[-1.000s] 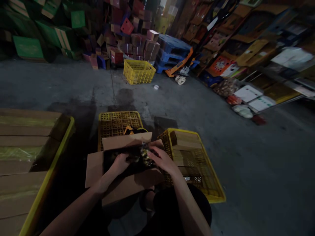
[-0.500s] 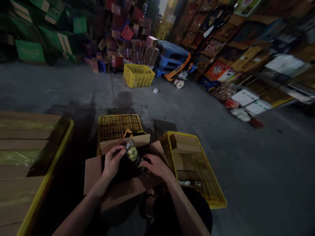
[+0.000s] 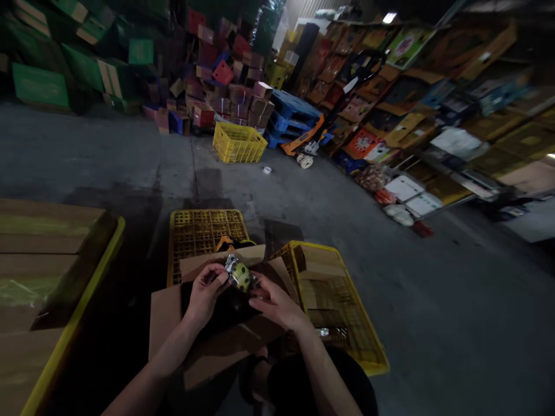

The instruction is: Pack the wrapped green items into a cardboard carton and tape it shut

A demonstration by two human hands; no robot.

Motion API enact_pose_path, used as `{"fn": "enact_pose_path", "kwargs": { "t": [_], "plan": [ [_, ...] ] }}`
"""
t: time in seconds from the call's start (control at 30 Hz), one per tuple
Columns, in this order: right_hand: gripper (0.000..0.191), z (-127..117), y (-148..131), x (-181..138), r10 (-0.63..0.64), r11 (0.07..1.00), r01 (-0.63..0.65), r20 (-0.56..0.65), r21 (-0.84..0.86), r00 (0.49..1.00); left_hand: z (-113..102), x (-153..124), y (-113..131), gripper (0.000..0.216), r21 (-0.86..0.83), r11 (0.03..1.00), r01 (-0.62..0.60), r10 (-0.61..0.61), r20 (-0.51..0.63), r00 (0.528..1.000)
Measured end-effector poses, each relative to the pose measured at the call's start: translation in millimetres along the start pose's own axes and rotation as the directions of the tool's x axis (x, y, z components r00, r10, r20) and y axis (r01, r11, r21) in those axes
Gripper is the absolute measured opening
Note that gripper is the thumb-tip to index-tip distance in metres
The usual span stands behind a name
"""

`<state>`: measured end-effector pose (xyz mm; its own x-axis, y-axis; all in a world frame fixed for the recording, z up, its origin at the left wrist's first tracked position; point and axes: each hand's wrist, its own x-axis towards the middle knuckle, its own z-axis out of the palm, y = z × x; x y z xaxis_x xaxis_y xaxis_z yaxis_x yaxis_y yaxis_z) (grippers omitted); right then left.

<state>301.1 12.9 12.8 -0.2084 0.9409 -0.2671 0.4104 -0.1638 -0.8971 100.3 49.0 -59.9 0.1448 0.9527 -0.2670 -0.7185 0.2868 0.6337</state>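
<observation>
Over the open cardbd box (image 3: 165, 316), the clear-wrapped spotted item (image 3: 240, 276) slants lengthwise, upper end pinched btwn thumb & fingers of L hand (image 3: 204, 293), lower end twd R hand (image 3: 276, 301), whose fingers part-curl right at it (can't tell if gripping).

Yellow packet (image 3: 240, 277) between fingers (image 3: 219, 281), over carton (image 3: 229, 350)

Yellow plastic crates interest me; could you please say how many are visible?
4: the far crate, the near middle crate behind the open brown cardboard box, the right crate, the left crate. Others may be hidden.
</observation>
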Motion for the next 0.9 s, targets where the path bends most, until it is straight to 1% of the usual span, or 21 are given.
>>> {"fn": "enact_pose_path", "kwargs": {
  "t": [0.03, 0.07, 0.1, 0.17, 0.23, 0.3, 0.37, 0.4, 0.47, 0.53, 0.6, 0.63, 0.73, 0.9],
  "plan": [
    [0.060, 3, -3, -2, 0.022, 0.992, -0.018, -0.026, 0.128, 0.999, 0, 0, 0, 0.032, -0.023, 1.000, 0.016, -0.016, 0.008, 1.000],
    [0.054, 7, -5, -4, 0.057, 0.977, -0.040, -0.075, 0.212, 0.996, -1, 0, 0, 0.033, -0.047, 0.998, 0.037, -0.037, 0.012, 0.999],
    [0.049, 12, -8, -5, 0.093, 0.965, -0.054, -0.141, 0.258, 0.986, -2, 0, 0, 0.035, -0.068, 0.996, 0.063, -0.063, 0.012, 0.998],
    [0.047, 19, -14, -7, 0.141, 0.958, -0.062, -0.270, 0.281, 0.953, -4, 0, -1, 0.038, -0.084, 0.988, 0.131, -0.131, 0.013, 0.991],
    [0.049, 24, -17, -8, 0.149, 0.963, -0.057, -0.342, 0.265, 0.928, -6, -1, -1, 0.042, -0.061, 0.978, 0.199, -0.198, 0.027, 0.980],
    [0.051, 27, -15, -9, 0.125, 0.977, -0.040, -0.411, 0.209, 0.903, -6, -2, -3, 0.045, -0.011, 0.975, 0.220, -0.220, 0.052, 0.974],
    [0.050, 29, -6, -8, 0.050, 0.996, -0.006, -0.506, 0.087, 0.861, -6, -2, -6, 0.049, 0.053, 0.986, 0.159, -0.163, 0.088, 0.983],
    [0.050, 30, 0, -8, -0.008, 1.000, 0.012, -0.561, 0.003, 0.828, -6, -2, -7, 0.052, 0.090, 0.991, 0.103, -0.113, 0.118, 0.987],
    [0.050, 32, 13, -8, -0.082, 0.995, 0.034, -0.616, -0.089, 0.783, -5, -2, -10, 0.063, 0.180, 0.983, -0.030, -0.009, 0.211, 0.977],
    [0.050, 33, 20, -9, -0.103, 0.993, 0.041, -0.622, -0.114, 0.776, -4, -2, -11, 0.071, 0.281, 0.952, -0.116, 0.018, 0.330, 0.944],
    [0.048, 30, 20, -12, -0.096, 0.994, 0.044, -0.582, -0.102, 0.807, -3, -1, -9, 0.066, 0.367, 0.917, -0.156, -0.006, 0.405, 0.914],
    [0.047, 27, 17, -12, -0.086, 0.995, 0.044, -0.561, -0.089, 0.823, -2, -1, -7, 0.062, 0.398, 0.902, -0.169, -0.012, 0.413, 0.911],
    [0.046, 17, 9, -9, -0.071, 0.997, 0.052, -0.507, -0.052, 0.859, 2, -1, -2, 0.051, 0.430, 0.887, -0.166, -0.003, 0.365, 0.931],
    [0.043, 6, 15, 3, -0.103, 0.995, 0.095, -0.483, -0.041, 0.870, 8, -1, 0, 0.048, 0.378, 0.923, -0.071, -0.029, 0.253, 0.967]
  ]
}}
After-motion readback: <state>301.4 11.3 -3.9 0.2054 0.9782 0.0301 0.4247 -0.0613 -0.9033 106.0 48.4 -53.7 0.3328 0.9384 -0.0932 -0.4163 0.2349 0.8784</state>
